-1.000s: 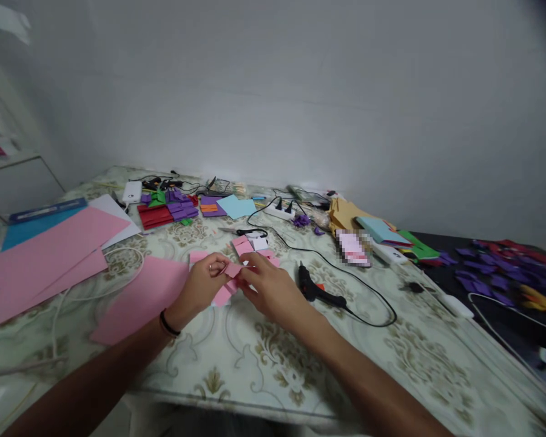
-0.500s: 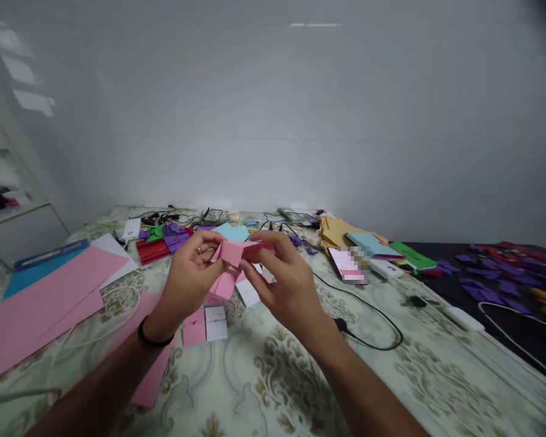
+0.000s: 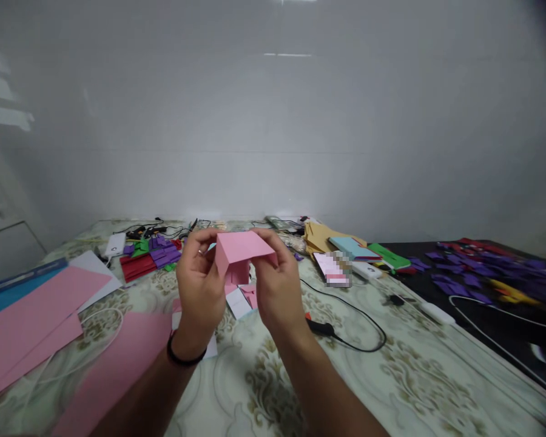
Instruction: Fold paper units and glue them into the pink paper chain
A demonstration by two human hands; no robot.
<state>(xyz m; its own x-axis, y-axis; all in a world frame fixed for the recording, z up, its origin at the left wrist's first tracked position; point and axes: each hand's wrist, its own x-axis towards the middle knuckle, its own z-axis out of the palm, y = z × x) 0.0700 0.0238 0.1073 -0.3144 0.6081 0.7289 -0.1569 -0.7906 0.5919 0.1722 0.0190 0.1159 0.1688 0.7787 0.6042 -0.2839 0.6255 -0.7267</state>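
A folded pink paper piece is held up between both hands, its flat top face showing and its sides bent downward. My left hand, with a ring and a black wristband, grips its left side. My right hand grips the right side, thumb underneath. Below the hands, small pink and white folded papers lie on the patterned tablecloth; the hands partly cover them.
Large pink sheets lie at left, near red strips and purple pieces. A black cable, a phone, yellow paper and a white power strip are at right.
The pink piece has been turned so a broad flat face shows on top. My right hand has come in closer to my left. The view has shifted slightly to the right.
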